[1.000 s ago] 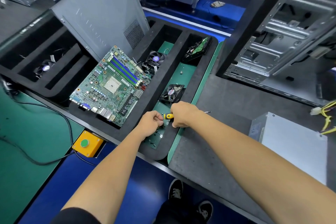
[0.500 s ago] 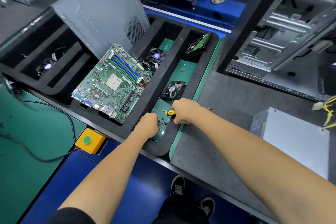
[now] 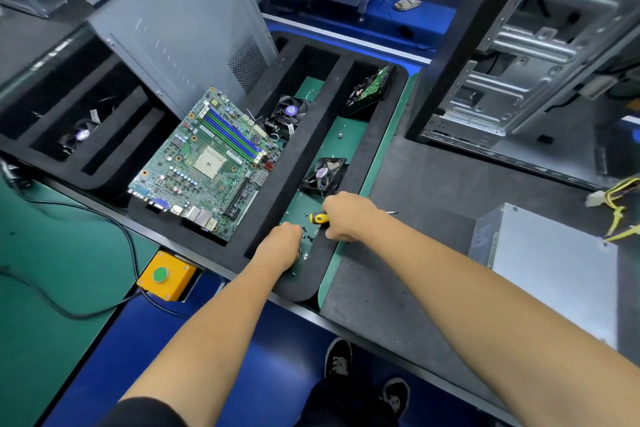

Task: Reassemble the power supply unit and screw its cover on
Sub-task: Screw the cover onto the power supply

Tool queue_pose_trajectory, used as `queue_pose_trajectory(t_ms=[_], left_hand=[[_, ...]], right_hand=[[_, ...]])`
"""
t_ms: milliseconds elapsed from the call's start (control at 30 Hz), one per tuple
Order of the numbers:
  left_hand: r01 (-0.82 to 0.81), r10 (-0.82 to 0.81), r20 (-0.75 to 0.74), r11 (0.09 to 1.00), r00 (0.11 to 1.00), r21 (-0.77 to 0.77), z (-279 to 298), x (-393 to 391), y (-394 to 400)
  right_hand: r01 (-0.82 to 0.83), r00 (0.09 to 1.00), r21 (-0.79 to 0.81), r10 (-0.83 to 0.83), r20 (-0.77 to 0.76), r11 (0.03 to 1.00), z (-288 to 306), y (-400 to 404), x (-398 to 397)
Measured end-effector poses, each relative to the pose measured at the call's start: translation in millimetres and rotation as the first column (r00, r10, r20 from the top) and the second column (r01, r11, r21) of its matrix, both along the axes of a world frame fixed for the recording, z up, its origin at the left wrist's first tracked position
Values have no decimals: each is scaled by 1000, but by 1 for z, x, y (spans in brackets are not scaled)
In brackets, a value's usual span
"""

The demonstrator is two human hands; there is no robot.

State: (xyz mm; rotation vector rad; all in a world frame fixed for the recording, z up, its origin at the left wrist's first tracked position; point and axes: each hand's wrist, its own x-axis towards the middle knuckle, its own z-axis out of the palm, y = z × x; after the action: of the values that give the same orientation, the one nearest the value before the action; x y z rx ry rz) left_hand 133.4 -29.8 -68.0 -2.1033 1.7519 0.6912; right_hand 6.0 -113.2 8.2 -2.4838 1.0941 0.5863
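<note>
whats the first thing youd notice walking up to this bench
The green motherboard lying on the black foam tray at centre draws the eye first. Just right of it, the right hand holds a yellow-handled screwdriver while the left hand reaches among loose screws. The grey power supply unit sits at far right.

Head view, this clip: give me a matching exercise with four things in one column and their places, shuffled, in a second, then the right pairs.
Things:
1. screwdriver
2. motherboard
3. power supply unit
4. push-button box

Places:
A. on the grey mat at the right edge, yellow wires behind it
B. gripped in the right hand over the foam tray
C. at the bench's front edge, left of the left hand
D. lying across the foam tray, below the leaning grey case panel

Pairs: 1-B, 2-D, 3-A, 4-C
</note>
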Motion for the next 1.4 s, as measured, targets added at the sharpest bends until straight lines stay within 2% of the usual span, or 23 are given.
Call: queue_pose_trajectory(t_ms=[233,467,633,1400], left_hand=[[29,-30,36,1000,999,9,-5,-2,-3],[123,-128,51,989,991,85,-16,-1,-2],[173,-177,61,983,982,60,-17,-3,-2],[117,-117,37,993,993,-12,-6,-4,-4]], right_hand=[[-8,1000,5,8,-3,1000,1,1,0],[-10,1000,-2,10,5,1000,3,2,-1],[6,1000,9,-6,18,1000,3,5,-4],[46,998,22,-47,51,999,3,12,-10]])
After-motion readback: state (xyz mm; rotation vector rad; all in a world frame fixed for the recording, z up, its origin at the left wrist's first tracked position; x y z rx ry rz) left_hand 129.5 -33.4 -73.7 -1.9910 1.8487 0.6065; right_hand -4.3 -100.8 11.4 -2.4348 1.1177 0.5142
